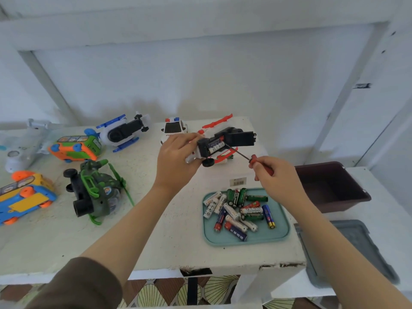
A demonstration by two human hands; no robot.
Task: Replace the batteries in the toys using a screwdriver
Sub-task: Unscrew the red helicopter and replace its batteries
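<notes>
Red-and-white plastic toy helicopter (223,143) sits upside down in the centre of the frame, lifted just above the white table (156,241). Its black underside faces up, and the battery compartment is open with white batteries (215,146) lying inside. The left hand (176,157) grips the toy's body from the left, fingers curled round it. The right hand (276,179), right of centre, pinches the red handle of a thin metal-shafted screwdriver (239,152); the tip reaches the edge of the open compartment.

Below the right hand, a teal square plastic tray (283,233) holds a loose heap of AA batteries (236,210) in green, white, red and blue. At the right edge stands a dark brown plastic bin (334,188), with a grey flat lid (356,241) below it.

Behind the left hand is a white toy police car (174,128). Further left lie a blue-and-white toy helicopter (122,134), an orange-and-green toy bus (75,148), a green camouflage toy helicopter (93,192) and a blue-and-yellow toy bus (24,197).
</notes>
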